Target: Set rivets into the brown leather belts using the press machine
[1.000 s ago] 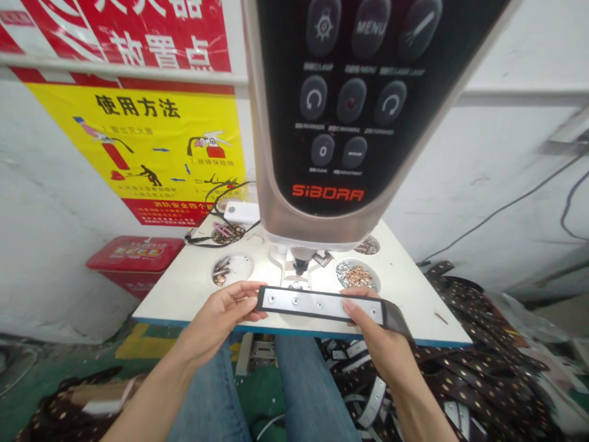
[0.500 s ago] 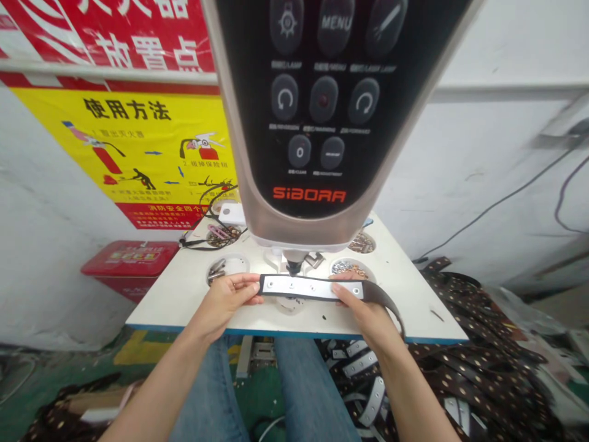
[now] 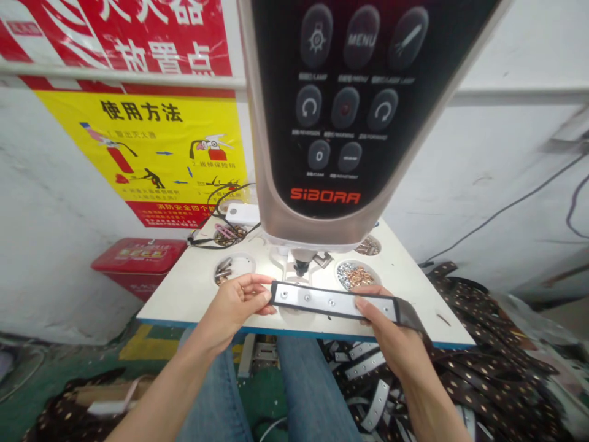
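A dark strap [image 3: 411,318] is stretched between my two hands, with a white metal plate [image 3: 318,301] lying along its top and several small studs set in the plate. My left hand [image 3: 242,302] pinches the strap's left end between thumb and fingers. Farther along, my right hand [image 3: 384,319] grips the strap with its thumb on the plate near the right end. Behind the strap hangs the machine's press head [image 3: 301,265], above a pale base on the white table; strap and head are apart. The strap's tail curves down past my right wrist.
Recessed cups hold copper and silver rivets [image 3: 356,276] at right and metal pieces [image 3: 224,270] at left. The machine's control panel [image 3: 322,123] fills the upper middle. Studded straps [image 3: 488,356] pile up at right below the table edge. A red box [image 3: 140,258] stands at left.
Both hands have drawn the strap toward me and slightly right, away from under the press head. Its right end now tilts lower. The camera view has shifted a little.
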A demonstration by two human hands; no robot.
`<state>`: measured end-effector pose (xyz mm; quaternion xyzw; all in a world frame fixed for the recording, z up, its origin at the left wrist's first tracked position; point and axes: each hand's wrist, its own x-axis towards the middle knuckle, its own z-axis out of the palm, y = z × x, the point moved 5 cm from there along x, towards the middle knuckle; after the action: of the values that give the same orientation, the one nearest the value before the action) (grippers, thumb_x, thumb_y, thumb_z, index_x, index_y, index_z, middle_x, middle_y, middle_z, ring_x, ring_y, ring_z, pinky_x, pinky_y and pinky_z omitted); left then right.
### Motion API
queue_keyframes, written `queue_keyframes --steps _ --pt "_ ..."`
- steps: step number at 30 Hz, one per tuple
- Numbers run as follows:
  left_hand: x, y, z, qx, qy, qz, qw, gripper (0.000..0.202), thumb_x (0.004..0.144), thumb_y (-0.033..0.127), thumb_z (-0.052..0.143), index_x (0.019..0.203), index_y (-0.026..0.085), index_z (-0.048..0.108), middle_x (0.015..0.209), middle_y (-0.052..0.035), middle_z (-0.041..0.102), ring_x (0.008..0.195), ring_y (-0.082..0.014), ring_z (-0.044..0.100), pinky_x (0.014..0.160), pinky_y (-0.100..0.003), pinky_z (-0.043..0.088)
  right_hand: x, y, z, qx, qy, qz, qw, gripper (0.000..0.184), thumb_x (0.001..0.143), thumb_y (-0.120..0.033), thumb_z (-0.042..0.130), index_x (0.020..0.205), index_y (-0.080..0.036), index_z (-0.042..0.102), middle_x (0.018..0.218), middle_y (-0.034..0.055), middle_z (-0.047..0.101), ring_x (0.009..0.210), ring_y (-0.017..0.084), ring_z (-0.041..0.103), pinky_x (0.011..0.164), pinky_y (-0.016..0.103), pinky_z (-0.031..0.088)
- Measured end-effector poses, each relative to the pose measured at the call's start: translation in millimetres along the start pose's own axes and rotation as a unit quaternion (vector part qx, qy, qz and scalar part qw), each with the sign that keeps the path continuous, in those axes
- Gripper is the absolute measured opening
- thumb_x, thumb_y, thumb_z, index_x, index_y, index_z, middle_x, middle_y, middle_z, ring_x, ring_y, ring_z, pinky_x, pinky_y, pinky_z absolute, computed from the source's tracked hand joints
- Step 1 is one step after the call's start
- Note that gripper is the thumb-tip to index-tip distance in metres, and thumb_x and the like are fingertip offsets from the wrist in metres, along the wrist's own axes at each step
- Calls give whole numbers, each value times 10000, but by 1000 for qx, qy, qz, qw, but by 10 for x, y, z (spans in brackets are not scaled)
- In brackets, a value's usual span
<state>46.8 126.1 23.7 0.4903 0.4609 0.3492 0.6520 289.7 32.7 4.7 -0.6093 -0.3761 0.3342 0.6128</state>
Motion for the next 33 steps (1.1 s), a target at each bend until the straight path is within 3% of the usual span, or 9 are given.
queue_keyframes --steps 6,12,19,24,27,30,31,33 --pt "134 14 167 26 -18 51 998 433 622 292 741 933 167 468 617 66 610 565 -144 671 570 -207 498 77 92 -178 -33 45 -30 998 290 711 -445 719 836 -184 711 881 81 694 810 254 630 624 321 516" --pt "231 -4 206 42 -21 37 998 388 616 289 711 851 195 417 603 80 579 540 -136 652 552 -207 481 209 145 -182 -63 8 -16 998 249 733 -439 712 851 -220 710 1016 77 683 970 287 607 708 343 532" --pt "219 -37 217 48 -14 48 998 374 615 281 710 801 202 395 622 66 577 544 -136 646 538 -208 487 255 186 -160 -82 -7 4 997 226 735 -435 694 836 -233 706 945 62 699 854 272 627 706 366 513" --pt "224 11 187 56 -27 72 995 350 646 288 686 788 210 375 614 71 557 536 -136 631 554 -229 498 154 -19 -160 -9 59 -12 998 244 671 -417 732 797 -210 702 886 77 699 785 258 629 612 337 509" --pt "37 267 38 162 -36 141 976 253 736 329 638 884 195 481 760 -4 627 732 -192 667 693 -314 540 -124 -298 -20 14 25 -32 999 251 699 -442 727 800 -214 701 751 57 677 638 215 607 535 313 499" --pt "-431 565 -80 316 -40 229 920 415 758 381 683 1120 198 596 1191 -100 611 1142 -263 562 965 -375 466 -518 -505 274 -5 -88 11 996 284 693 -512 737 747 -236 698 600 27 628 525 196 569 462 297 488" --pt "-617 587 -57 349 -88 222 906 434 765 416 690 1139 208 623 1234 -92 604 1169 -268 546 990 -361 450 -644 -538 372 -16 -126 33 991 292 692 -529 738 747 -245 699 578 23 622 501 195 563 451 296 489" --pt "-1006 488 46 340 -272 137 890 437 828 566 583 1018 191 705 1056 -82 698 996 -251 642 888 -312 510 -832 -553 578 -29 -211 59 975 307 709 -550 725 818 -263 709 602 32 644 503 209 584 461 303 502"
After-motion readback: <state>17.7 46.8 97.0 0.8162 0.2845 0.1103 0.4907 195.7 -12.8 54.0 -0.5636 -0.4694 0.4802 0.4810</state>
